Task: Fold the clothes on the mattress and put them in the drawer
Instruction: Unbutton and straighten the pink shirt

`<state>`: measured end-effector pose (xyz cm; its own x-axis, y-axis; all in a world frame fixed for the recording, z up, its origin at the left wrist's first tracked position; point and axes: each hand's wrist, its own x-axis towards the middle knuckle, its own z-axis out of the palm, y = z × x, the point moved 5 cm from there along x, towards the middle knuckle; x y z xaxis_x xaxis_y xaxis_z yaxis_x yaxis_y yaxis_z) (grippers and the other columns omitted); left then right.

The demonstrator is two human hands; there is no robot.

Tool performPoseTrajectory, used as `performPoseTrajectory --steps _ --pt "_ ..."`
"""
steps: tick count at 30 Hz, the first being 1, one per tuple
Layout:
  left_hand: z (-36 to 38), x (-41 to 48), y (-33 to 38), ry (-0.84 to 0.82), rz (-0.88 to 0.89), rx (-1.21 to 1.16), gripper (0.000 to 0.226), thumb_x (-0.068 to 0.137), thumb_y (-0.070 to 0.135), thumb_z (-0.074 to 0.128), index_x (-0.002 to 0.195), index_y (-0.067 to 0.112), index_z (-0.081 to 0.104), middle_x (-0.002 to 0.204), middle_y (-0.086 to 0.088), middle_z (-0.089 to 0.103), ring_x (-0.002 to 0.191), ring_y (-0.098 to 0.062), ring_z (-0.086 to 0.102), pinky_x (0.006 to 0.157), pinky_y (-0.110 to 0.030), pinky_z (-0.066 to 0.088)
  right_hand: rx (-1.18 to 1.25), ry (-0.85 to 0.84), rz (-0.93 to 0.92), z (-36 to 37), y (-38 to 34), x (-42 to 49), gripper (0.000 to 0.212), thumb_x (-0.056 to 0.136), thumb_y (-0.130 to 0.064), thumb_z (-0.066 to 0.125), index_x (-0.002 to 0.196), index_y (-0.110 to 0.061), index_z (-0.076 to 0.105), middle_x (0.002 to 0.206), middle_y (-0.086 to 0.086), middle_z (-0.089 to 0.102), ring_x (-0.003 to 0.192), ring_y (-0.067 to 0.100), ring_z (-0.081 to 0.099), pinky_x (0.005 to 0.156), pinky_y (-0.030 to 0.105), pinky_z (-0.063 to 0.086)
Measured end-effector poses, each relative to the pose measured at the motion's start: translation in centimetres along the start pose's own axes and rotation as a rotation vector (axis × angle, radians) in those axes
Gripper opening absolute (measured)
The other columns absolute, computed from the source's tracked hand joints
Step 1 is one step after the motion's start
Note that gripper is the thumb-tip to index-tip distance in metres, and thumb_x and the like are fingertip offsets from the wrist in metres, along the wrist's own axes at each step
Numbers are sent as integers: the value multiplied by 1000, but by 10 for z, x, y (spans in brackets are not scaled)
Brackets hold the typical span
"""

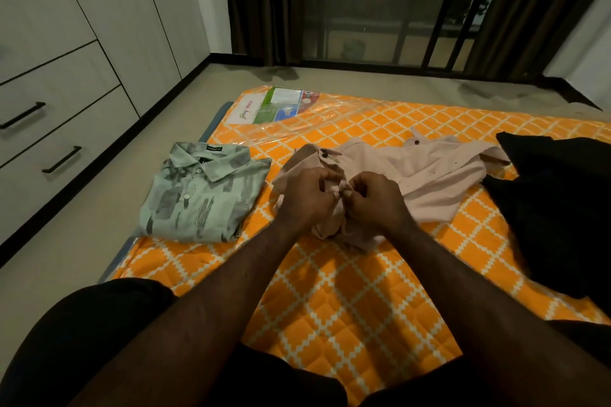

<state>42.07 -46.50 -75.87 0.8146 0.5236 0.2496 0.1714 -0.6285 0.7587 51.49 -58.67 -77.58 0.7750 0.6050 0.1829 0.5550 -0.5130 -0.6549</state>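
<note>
A pale pink button-up shirt of thin cloth lies crumpled and unfolded across the middle of an orange quilted mattress with a white lattice pattern. Both hands meet at the shirt's front opening, below the collar. The left hand has its fingers curled, pinching one edge of the cloth. The right hand pinches the facing edge, its fingertips almost touching the left's. A button is probably being fastened, though the fingers hide it.

The shirt looks light, soft and limp, so it is likely to sag and bunch wherever it is lifted. The firmer parts make the best holds: the collar, the shoulder seams and the button strip. It should be smoothed flat before folding.

Just beside it on the left, a pale green shirt with grey brush-stroke print lies neatly folded, collar up. On the right, a black garment lies in a heap against the pink sleeve. Off the mattress to the left stand white drawers with black bar handles, all closed.
</note>
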Motion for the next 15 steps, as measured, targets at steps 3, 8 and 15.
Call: performPoseTrajectory --steps 3,8,15 --pt "3 -2 -1 -57 -26 62 33 83 4 67 112 16 79 111 0 76 100 -13 67 73 -2 42 -3 89 44 -5 -1 -3 27 101 -37 63 80 -20 60 71 -9 60 64 4 53 52 22 30" --pt "9 -2 -8 -211 -115 111 25 86 1 66 101 13 82 104 -3 77 94 -16 69 77 -27 54 -123 118 -127 -1 -19 -12 10 92 -15 68 84 -9 72 75 5 69 66 18 59 58 32 44" --pt "6 -4 -11 -83 -227 -63 8 84 14 80 87 21 80 78 11 71 75 -6 66 59 -17 45 -164 168 -96 1 -10 -13 17 88 -23 70 76 -11 70 64 2 64 56 17 58 53 39 52"
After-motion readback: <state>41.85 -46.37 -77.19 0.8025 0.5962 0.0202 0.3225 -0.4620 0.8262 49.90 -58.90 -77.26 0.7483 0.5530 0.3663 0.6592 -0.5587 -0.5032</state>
